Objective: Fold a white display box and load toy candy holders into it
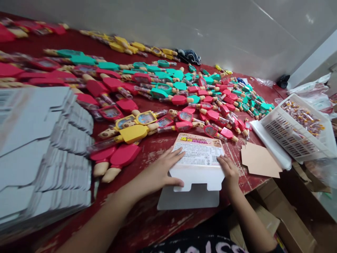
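A printed cardboard box (195, 158) lies on the red table in front of me, its near end open and a white flap (188, 198) stretched out toward me. My left hand (170, 165) grips the box's left side, with the fingers spread over the printed face and the thumb at the near edge. On the right side, my right hand (229, 172) holds the box with its fingertips on the top edge; its thumb is hidden. Just beyond the box lie red toys (184, 125) with clear tubes. A yellow toy (133, 133) is to the left of the box.
Flat folded boxes (60, 151) form a tall stack at the left. Red, green and yellow toys cover the back of the table. At the right are a beige card (259, 160), a white plastic roll (272, 144) and a white basket (302, 123) of small wrapped pieces. Cartons (284, 211) stand below.
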A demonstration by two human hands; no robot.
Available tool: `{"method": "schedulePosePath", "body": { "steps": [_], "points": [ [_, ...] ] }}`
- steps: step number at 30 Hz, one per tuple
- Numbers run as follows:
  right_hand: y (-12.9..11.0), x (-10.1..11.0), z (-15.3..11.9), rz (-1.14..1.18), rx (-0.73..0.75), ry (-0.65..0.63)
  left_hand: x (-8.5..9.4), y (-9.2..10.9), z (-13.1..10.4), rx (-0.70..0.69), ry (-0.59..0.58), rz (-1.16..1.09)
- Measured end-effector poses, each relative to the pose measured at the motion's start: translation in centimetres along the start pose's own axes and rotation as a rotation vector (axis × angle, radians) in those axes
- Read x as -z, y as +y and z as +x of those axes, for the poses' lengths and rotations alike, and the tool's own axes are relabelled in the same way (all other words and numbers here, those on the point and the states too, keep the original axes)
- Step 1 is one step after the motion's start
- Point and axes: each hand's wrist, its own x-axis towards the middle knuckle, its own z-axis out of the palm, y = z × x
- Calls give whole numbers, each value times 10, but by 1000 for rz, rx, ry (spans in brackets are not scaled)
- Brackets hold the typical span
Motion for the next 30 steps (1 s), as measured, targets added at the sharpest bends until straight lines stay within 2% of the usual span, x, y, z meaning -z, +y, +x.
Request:
{"method": "schedulePosePath", "body": {
  "steps": [3,8,10,12,15,17,22,24,26,29,30],
  "points": [
    [3,6,3,-16,-7,-89,-5,7,2,54,1,108],
    [0,35,14,68,3,-411,-20,17,3,29,233,281],
    [-3,38,16,80,-7,-458,-25,16,4,-8,296,312],
    [-5,32,17,25,-28,-375,-29,12,5,-53,377,350],
    [-6,11,13,-91,-18,-94,-32,8,7,-137,535,426],
    [-6,-1,11,-119,27,37,-35,7,10,-192,615,464],
    [-3,-9,11,-112,96,138,-34,9,13,-258,689,467],
    [-1,-8,12,-88,83,152,-30,16,8,-244,720,380],
    [0,-5,13,-37,21,172,-26,25,-3,-187,820,233],
    [-4,6,14,121,-181,234,-26,38,-25,-108,1061,-57],
    [-8,11,15,200,-271,254,-28,42,-31,-98,1086,-185]
  ]
}}
